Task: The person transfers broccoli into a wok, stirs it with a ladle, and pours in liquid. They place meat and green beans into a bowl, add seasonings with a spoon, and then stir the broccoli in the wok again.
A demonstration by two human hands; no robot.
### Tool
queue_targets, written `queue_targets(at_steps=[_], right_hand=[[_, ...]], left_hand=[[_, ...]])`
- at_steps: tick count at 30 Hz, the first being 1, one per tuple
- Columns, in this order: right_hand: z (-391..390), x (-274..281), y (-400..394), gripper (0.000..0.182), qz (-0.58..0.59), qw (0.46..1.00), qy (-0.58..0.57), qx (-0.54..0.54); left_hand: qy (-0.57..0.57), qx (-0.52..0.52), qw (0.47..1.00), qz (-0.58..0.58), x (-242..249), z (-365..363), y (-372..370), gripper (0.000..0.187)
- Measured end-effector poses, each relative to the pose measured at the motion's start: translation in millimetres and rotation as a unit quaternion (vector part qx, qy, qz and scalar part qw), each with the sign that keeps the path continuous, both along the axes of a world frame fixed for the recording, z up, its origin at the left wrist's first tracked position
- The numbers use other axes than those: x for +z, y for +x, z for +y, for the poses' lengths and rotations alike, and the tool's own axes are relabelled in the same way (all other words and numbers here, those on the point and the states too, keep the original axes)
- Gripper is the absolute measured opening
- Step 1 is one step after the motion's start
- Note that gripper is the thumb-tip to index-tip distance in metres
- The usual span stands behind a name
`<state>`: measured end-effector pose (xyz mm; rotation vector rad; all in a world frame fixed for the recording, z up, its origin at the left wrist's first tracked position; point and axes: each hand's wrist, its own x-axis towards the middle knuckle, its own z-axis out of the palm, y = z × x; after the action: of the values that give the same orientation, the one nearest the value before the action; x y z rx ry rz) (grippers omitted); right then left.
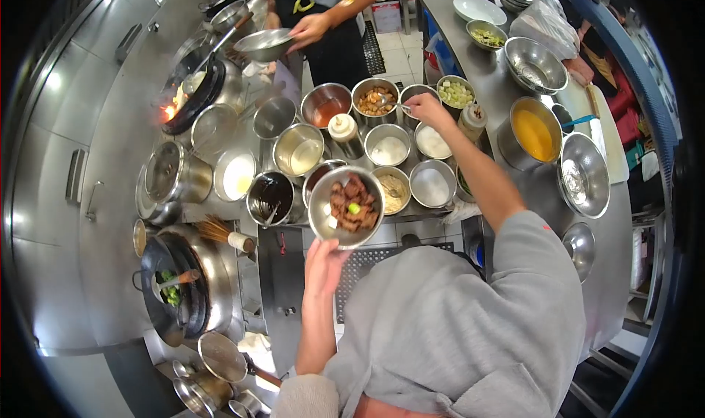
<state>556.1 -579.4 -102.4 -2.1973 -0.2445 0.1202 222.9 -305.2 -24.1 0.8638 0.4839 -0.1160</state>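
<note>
My left hand [323, 265] holds a steel bowl [360, 236] from below, its fingers closed at the near rim. Dark brown meat pieces [348, 197] lie inside, with a bit of green and some white pieces. At the far side of the containers, my right hand [427, 109] is closed on a spoon [400, 106]. The spoon reaches into a round pot of brown chunks [371, 103]; its tip is hard to make out. Near my right hand are a pot of chopped pale green vegetable [457, 93] and a bowl of white seasoning [433, 140].
A flame [171, 112] burns by a wok [213, 87] at the far left. Across from me, a co-worker's hand [310, 31] holds a pan. A nearer wok [165, 260] contains greens. On the right counter stand a pot of orange liquid [534, 133] and steel bowls [595, 186].
</note>
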Motion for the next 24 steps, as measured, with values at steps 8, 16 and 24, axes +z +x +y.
queue_targets(at_steps=[8, 16, 24], right_hand=[[-28, 107, -154, 0.04, -0.283, 0.947, -0.062, 0.137], [-28, 90, -165, 0.039, -0.286, 0.957, 0.016, 0.053], [-4, 0, -5, 0.017, -0.086, 0.996, -0.023, -0.03]], left_hand=[[-0.012, -0.083, 0.995, -0.048, -27, -29, 86, 0.022], [-0.012, -0.088, 0.995, -0.046, -20, -28, 83, 0.025], [0.046, 0.002, 0.999, -0.015, -7, -4, -9, 0.029]])
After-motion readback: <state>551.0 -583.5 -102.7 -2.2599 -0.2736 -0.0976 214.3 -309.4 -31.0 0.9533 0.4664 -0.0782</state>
